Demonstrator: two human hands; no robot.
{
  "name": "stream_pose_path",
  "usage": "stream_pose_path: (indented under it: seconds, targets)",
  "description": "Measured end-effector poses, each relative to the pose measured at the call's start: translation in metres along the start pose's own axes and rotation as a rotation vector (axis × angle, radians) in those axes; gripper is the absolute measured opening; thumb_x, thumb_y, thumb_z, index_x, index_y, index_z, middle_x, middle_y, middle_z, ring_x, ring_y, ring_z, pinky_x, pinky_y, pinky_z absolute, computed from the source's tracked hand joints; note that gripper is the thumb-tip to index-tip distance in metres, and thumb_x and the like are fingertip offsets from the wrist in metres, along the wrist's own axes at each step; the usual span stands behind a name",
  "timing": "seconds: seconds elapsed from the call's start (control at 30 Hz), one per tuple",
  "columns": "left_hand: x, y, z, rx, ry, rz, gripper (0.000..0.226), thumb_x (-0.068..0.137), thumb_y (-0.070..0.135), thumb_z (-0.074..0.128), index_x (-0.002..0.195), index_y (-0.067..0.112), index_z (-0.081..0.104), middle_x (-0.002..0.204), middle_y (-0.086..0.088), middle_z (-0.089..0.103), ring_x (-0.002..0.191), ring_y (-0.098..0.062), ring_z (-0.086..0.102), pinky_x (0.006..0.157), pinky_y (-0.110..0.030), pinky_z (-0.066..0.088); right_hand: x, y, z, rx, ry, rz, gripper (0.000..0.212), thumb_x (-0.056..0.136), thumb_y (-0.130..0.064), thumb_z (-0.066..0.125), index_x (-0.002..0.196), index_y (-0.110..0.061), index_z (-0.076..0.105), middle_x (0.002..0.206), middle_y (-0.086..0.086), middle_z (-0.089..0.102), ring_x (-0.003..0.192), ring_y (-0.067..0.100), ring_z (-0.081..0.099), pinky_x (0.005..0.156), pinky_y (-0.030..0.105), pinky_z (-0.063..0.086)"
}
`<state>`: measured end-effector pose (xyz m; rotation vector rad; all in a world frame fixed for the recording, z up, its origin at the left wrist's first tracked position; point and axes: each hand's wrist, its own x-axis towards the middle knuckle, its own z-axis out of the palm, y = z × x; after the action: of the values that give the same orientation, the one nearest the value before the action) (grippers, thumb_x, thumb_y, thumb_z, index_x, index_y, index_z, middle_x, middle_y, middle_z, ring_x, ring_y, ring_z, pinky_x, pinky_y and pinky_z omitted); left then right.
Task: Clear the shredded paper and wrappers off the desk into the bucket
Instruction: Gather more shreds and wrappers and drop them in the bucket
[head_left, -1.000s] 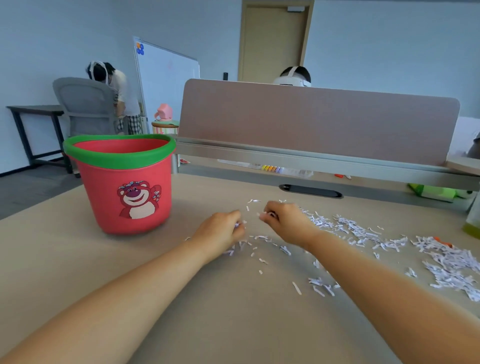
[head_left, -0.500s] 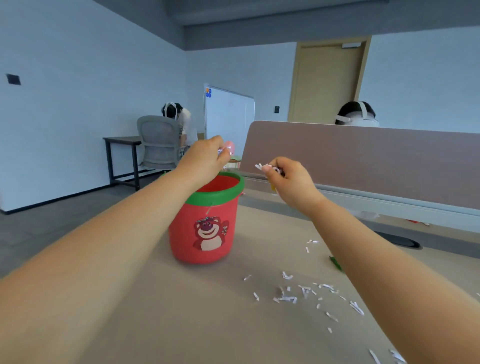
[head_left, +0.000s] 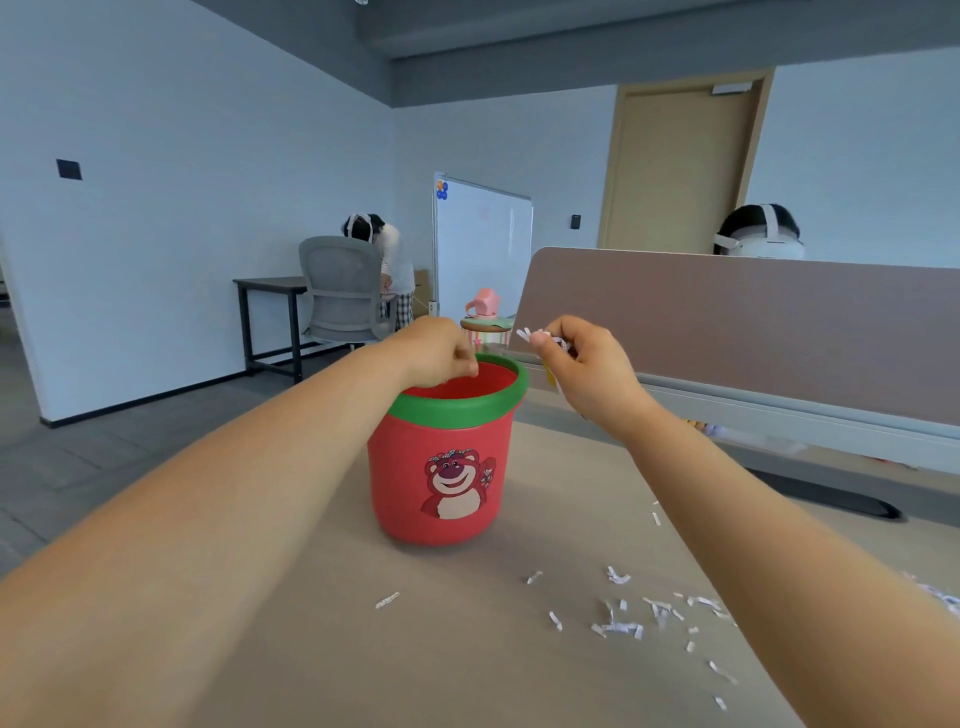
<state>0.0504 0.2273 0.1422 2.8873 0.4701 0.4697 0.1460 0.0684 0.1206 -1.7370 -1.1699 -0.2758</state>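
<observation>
A red bucket (head_left: 441, 467) with a green rim and a bear picture stands on the beige desk (head_left: 415, 665). My left hand (head_left: 441, 353) hovers over the bucket's mouth, fingers bunched and pointing down; whatever they pinch is hidden. My right hand (head_left: 587, 374) is just right of the rim, level with it, and pinches a tuft of white shredded paper (head_left: 535, 335). More loose shreds (head_left: 623, 623) lie scattered on the desk at the lower right, and one stray piece (head_left: 387, 600) lies in front of the bucket.
A brown desk divider (head_left: 753, 322) runs along the far right, with a dark cable slot (head_left: 831, 499) below it. Behind the bucket are a pink object (head_left: 485, 306), a whiteboard (head_left: 483, 239) and a grey chair (head_left: 340, 291). One person sits at a far table, another behind the divider.
Both hands rose from the shreds on the desk and swung left to the bucket. The left hand has since dropped from above the rim into its mouth; the right moved closer to the rim.
</observation>
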Motion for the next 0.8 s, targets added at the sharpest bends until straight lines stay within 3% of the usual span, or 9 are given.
stream_pose_path:
  seconds: [0.07, 0.17, 0.3, 0.43, 0.5, 0.57, 0.67, 0.8]
  targets:
    - [-0.001, -0.002, 0.002, -0.049, 0.029, -0.015, 0.025, 0.088, 0.033, 0.056, 0.089, 0.011, 0.069, 0.069, 0.001, 0.067, 0.053, -0.008, 0.058, 0.052, -0.02, 0.038, 0.001, -0.001, 0.003, 0.003, 0.007, -0.008, 0.03, 0.093, -0.03, 0.048, 0.064, -0.027, 0.043, 0.056, -0.003, 0.046, 0.046, 0.009, 0.038, 0.037, 0.008, 0.031]
    - [-0.003, -0.002, 0.003, -0.067, 0.096, -0.036, 0.036, 0.092, 0.04, 0.045, 0.08, 0.013, 0.067, 0.057, 0.003, 0.06, 0.047, -0.011, 0.054, 0.049, -0.021, 0.035, 0.003, -0.002, 0.005, 0.011, 0.022, -0.027, 0.03, 0.093, -0.029, 0.048, 0.063, -0.028, 0.043, 0.056, -0.002, 0.046, 0.05, 0.013, 0.037, 0.041, 0.011, 0.031]
    - [-0.016, -0.007, -0.001, -0.003, 0.208, -0.006, 0.044, 0.095, 0.04, 0.035, 0.074, 0.014, 0.064, 0.068, -0.002, 0.064, 0.063, -0.017, 0.058, 0.061, -0.029, 0.044, 0.011, -0.002, 0.012, 0.035, 0.044, -0.03, 0.026, 0.092, -0.029, 0.048, 0.069, -0.018, 0.048, 0.058, -0.002, 0.044, 0.052, 0.012, 0.036, 0.05, 0.02, 0.033]
    - [-0.039, -0.026, 0.007, 0.116, 0.34, -0.021, 0.04, 0.093, 0.037, 0.04, 0.078, 0.009, 0.064, 0.08, -0.006, 0.058, 0.082, -0.026, 0.056, 0.073, -0.037, 0.044, 0.029, -0.016, 0.035, 0.087, 0.033, -0.054, 0.027, 0.093, -0.027, 0.047, 0.067, -0.019, 0.045, 0.058, -0.001, 0.043, 0.052, 0.01, 0.037, 0.046, 0.009, 0.032]
    - [-0.051, -0.035, 0.017, 0.125, 0.446, -0.023, 0.04, 0.094, 0.037, 0.04, 0.084, 0.01, 0.067, 0.088, -0.008, 0.058, 0.091, -0.027, 0.053, 0.08, -0.039, 0.042, 0.041, -0.024, 0.053, 0.1, -0.012, -0.066, 0.026, 0.093, -0.028, 0.047, 0.07, -0.017, 0.046, 0.065, 0.01, 0.05, 0.06, 0.017, 0.047, 0.053, 0.011, 0.035]
    - [-0.059, -0.042, 0.025, 0.071, 0.489, -0.044, 0.044, 0.094, 0.038, 0.037, 0.08, 0.009, 0.067, 0.088, -0.008, 0.057, 0.093, -0.025, 0.051, 0.076, -0.036, 0.04, 0.051, -0.028, 0.069, 0.066, -0.071, -0.074, 0.024, 0.093, -0.029, 0.048, 0.073, -0.015, 0.047, 0.066, 0.012, 0.051, 0.072, 0.026, 0.05, 0.063, 0.026, 0.036]
    - [-0.062, -0.045, 0.03, 0.044, 0.461, -0.09, 0.049, 0.095, 0.042, 0.031, 0.061, 0.012, 0.052, 0.074, -0.003, 0.051, 0.086, -0.02, 0.045, 0.064, -0.032, 0.032, 0.056, -0.024, 0.083, -0.128, -0.179, -0.086, 0.025, 0.091, -0.029, 0.051, 0.08, -0.006, 0.053, 0.069, 0.007, 0.05, 0.071, 0.023, 0.046, 0.065, 0.029, 0.033]
    - [-0.059, -0.044, 0.031, 0.07, 0.465, -0.107, 0.048, 0.094, 0.043, 0.031, 0.062, 0.014, 0.053, 0.076, -0.008, 0.06, 0.088, -0.02, 0.044, 0.065, -0.034, 0.038, 0.053, -0.018, 0.083, -0.289, -0.27, -0.056, 0.027, 0.086, -0.032, 0.057, 0.088, -0.005, 0.063, 0.079, 0.004, 0.056, 0.077, 0.02, 0.05, 0.068, 0.029, 0.036]
